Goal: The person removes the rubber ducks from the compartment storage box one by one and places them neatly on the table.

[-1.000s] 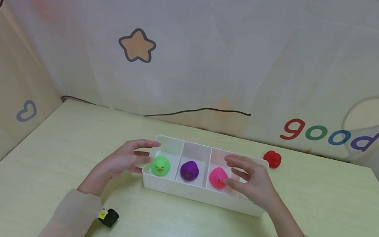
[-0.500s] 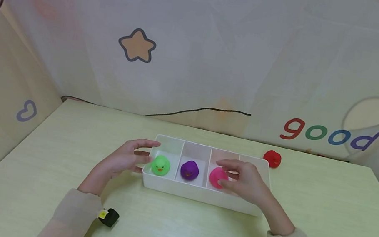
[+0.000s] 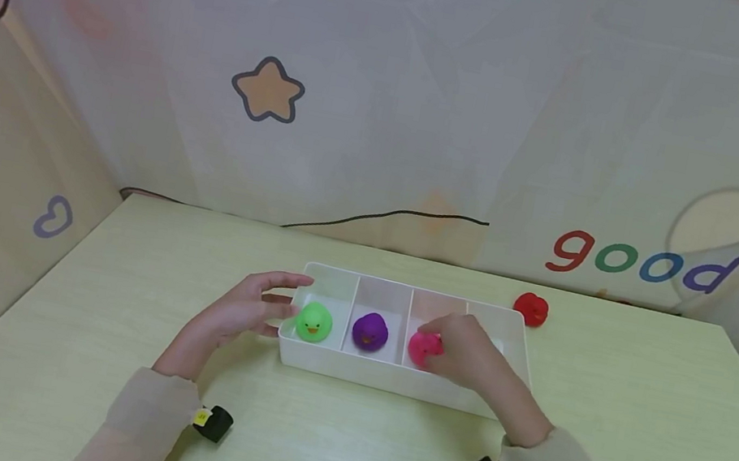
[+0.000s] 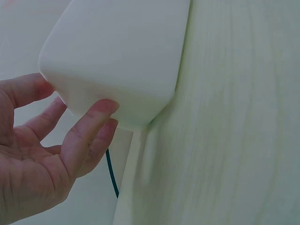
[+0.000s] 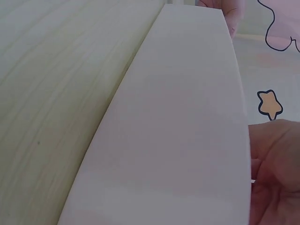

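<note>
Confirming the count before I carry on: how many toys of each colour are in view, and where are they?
Green toy: 1, in the tray
Purple toy: 1, in the tray
Pink toy: 1, in the tray, gripped by the right hand
Red toy: 1, outside the tray
Total: 4

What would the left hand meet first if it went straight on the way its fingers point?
The left end of the white tray: the left hand appears to touch it, though exact contact is hard to judge. Behind that wall sits the green duck.
</note>
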The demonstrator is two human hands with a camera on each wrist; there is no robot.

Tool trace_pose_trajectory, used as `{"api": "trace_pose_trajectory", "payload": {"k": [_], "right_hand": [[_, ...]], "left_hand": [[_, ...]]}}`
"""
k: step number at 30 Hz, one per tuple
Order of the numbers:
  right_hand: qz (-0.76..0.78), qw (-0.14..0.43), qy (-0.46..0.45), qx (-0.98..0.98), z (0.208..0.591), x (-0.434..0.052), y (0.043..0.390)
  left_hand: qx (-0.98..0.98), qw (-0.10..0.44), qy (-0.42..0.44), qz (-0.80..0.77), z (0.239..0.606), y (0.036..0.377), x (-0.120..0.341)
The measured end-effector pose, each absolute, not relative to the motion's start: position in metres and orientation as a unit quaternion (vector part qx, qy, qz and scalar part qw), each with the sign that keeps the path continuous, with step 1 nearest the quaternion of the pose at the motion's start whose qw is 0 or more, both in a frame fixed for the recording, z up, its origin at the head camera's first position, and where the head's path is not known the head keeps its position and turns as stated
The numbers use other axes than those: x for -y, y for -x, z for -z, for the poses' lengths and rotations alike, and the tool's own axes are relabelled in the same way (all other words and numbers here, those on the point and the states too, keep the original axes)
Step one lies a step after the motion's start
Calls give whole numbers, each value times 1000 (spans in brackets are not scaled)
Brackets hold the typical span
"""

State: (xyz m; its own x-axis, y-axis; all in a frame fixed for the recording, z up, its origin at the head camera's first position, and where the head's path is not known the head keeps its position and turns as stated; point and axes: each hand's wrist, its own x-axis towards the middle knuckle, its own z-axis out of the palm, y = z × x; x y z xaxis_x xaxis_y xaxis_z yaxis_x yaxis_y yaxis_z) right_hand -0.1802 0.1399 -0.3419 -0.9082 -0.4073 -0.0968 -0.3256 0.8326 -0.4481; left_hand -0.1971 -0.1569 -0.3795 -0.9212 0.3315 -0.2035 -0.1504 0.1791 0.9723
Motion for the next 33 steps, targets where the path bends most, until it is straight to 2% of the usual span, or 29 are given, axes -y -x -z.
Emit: {"api": "trace_pose_trajectory", "payload": {"k": [10, 21, 33], "right_hand": [[150, 75, 195, -966, 343, -129, 183], [159, 60, 181, -969, 343, -127, 181], [245, -53, 215, -944, 338, -150, 176]], "left_hand": [[-746, 187, -59, -636, 379, 197, 157], [-746, 185, -59, -637, 380, 197, 157], [-750, 185, -56, -633, 378, 196, 157]]}}
